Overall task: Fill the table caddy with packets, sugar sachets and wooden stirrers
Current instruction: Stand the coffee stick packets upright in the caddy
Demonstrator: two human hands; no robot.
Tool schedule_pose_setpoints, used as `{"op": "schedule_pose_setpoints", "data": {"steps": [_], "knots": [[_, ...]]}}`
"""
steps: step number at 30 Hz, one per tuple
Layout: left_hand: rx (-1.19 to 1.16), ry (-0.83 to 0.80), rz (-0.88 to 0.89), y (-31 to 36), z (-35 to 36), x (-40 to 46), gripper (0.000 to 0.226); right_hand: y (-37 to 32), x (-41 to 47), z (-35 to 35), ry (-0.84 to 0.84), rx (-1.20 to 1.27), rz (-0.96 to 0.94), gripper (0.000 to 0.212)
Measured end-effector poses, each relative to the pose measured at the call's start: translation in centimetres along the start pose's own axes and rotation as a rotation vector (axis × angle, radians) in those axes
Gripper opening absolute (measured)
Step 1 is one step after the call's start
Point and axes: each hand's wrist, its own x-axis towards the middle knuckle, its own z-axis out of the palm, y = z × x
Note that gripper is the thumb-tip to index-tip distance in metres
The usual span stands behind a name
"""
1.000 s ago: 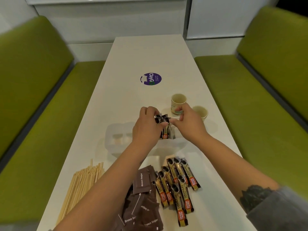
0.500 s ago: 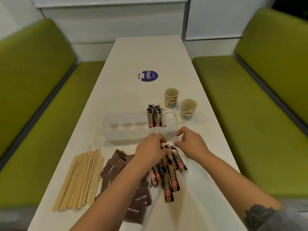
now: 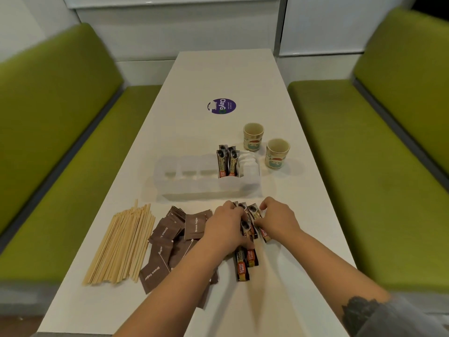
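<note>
Table caddy [image 3: 194, 188]: translucent white, multi-compartment, stands across the white table [image 3: 226, 69] just beyond both hands. Upright coffee packets [image 3: 227, 164] occupy a compartment toward its right end; small white items fill the rightmost compartment; the left compartments show no contents.
Loose packets [image 3: 245, 263]: dark stick packets lying flat in a pile near the table's front, directly under and between the hands.
Left hand [image 3: 224, 226]: palm down on the pile, fingers curled over the packet tops; contact is plain, but whether it grips any packet cannot be told.
Right hand [image 3: 279, 218]: fingers curled, fingertips at the right edge of the pile, touching packets; a firm pinch cannot be confirmed.
Sugar sachets [image 3: 170, 237]: brown, in a loose heap left of the packets, partly under the left forearm.
Wooden stirrers [image 3: 121, 244]: bundle lying flat at far left, beside the sachets.
Paper cups [image 3: 253, 136]: two, upright, beyond the caddy's right end.
Round sticker [image 3: 221, 106]: purple, farther up the table.
Benches [image 3: 60, 132]: green, on both sides.
</note>
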Motion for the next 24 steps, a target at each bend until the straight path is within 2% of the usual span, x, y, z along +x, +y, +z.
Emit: {"op": "schedule_pose_setpoints", "data": {"steps": [8,13,17,24], "knots": [[-0.174,0.051,-0.014,0.3,-0.5,-0.2,0.056,-0.3,0.3,-1.1,-0.048,-0.047,0.058,0.031],[-0.179,0.081,-0.011,0.6,-1.7,0.1,0.046,-0.4,0.7,-2.7,-0.033,0.096,0.069,0.032],[-0.215,0.111,0.018,0.5,-3.6,0.5,0.039,-1.5,0.9,-5.0,-0.054,0.287,0.014,0.049],[-0.248,0.302,0.024,-0.6,-8.8,2.6,0.028,-5.2,2.4,-8.1,0.075,0.371,-0.175,0.019]]}}
